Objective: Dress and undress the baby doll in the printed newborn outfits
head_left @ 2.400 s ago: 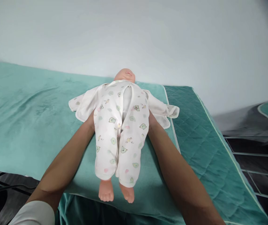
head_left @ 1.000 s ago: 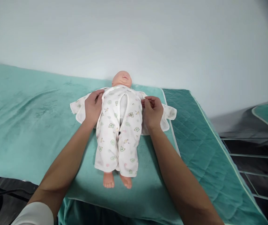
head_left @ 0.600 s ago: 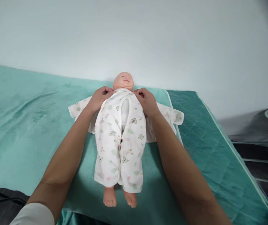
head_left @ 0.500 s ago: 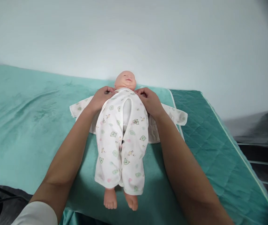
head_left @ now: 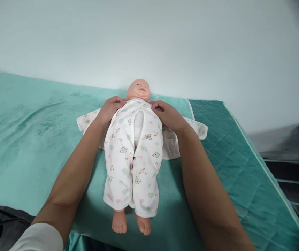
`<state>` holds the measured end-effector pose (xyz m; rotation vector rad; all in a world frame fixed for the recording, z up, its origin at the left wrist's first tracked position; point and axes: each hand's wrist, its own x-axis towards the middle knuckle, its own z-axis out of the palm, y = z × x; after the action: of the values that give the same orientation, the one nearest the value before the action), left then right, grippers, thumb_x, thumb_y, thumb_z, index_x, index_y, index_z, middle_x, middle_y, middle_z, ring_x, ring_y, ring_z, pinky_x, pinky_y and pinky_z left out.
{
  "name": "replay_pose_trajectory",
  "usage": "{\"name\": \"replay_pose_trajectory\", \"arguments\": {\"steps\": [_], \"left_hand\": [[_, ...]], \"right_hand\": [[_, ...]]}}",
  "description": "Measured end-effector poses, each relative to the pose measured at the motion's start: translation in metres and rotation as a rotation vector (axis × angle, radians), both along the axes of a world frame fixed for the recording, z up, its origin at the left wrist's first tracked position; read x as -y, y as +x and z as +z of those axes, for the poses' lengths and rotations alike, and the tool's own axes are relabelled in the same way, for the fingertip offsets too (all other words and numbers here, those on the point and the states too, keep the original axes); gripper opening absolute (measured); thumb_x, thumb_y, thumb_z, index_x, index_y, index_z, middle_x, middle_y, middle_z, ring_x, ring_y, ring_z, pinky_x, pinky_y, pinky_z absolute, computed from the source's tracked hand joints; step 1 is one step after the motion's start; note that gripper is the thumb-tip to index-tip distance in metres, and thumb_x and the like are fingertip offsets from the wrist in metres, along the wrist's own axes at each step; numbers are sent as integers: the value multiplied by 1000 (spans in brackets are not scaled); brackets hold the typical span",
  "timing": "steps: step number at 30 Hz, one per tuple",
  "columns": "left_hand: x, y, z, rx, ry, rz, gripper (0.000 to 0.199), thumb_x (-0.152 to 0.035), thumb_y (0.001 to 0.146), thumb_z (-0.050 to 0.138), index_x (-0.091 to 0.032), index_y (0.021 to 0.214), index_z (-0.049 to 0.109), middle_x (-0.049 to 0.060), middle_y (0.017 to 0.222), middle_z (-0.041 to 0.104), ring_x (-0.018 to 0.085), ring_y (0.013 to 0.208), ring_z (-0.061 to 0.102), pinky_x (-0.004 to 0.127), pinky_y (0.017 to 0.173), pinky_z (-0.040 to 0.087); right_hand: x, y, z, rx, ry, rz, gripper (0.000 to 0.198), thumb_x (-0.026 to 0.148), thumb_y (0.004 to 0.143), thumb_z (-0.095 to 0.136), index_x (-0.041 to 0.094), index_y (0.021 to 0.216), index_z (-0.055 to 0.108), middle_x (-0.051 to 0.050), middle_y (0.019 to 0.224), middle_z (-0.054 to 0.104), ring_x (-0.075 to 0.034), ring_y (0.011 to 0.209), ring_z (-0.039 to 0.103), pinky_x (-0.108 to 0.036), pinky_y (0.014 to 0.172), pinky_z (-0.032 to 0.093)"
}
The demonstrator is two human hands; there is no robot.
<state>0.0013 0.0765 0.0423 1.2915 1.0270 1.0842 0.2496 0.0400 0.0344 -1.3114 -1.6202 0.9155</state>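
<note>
A baby doll (head_left: 138,89) lies on its back with its head towards the wall and its bare feet towards me. White printed baby pants (head_left: 144,139) with an open crotch cover it from the chest to the ankles. My left hand (head_left: 110,108) is closed at the upper edge of the pants by the doll's shoulder. At the opposite shoulder my right hand (head_left: 167,114) pinches the same edge, fingers bent. Beneath the doll a matching baby shirt (head_left: 171,144) lies spread, sleeves out to both sides. The doll's arms are hidden.
Under everything is a light green plush sheet (head_left: 34,139). A darker quilted mat (head_left: 238,167) shows on the right, running to the bed's edge. Behind the doll's head rises a pale wall (head_left: 149,42). Dark metal bars (head_left: 3,219) stand at the lower left.
My right hand has shifted slightly and its wrist has turned outward at the upper edge of the pants. The whole view has moved a little; the left hand keeps its place.
</note>
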Motion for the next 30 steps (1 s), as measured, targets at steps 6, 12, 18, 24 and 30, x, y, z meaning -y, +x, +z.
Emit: {"name": "replay_pose_trajectory", "arguments": {"steps": [6,12,18,24,30], "left_hand": [[-1,-2,3,28,-60,17,24,-27,74,79,-21,69,56,6,92,75,24,106,70,36,92,54],[-8,-7,1,-14,-107,14,26,-32,69,80,-22,69,56,5,80,71,23,90,68,37,81,53],[-13,-5,-4,-86,-106,137,32,-41,72,79,-23,69,53,0,64,53,19,70,56,40,77,47],[-21,2,-13,-266,38,334,25,-28,83,70,-22,68,50,-1,68,52,15,70,51,36,81,46],[-17,2,-22,-251,197,220,8,-21,84,62,-22,82,54,2,96,72,19,93,65,34,94,49]], "right_hand": [[-3,5,-2,76,69,47,21,41,87,61,22,78,58,-4,116,72,-21,98,61,-34,87,47],[-24,0,-12,252,133,-224,17,36,90,60,24,80,56,1,74,62,-19,74,52,-36,80,43],[-36,-4,-21,223,136,-285,18,34,91,61,25,78,54,1,74,59,-21,79,52,-37,86,43],[-31,-13,-25,156,146,-308,17,40,91,59,26,83,55,-1,84,66,-22,84,58,-39,89,47],[-12,-16,-27,71,248,-192,24,41,94,52,28,104,69,-3,117,74,-25,113,64,-43,107,46]]}}
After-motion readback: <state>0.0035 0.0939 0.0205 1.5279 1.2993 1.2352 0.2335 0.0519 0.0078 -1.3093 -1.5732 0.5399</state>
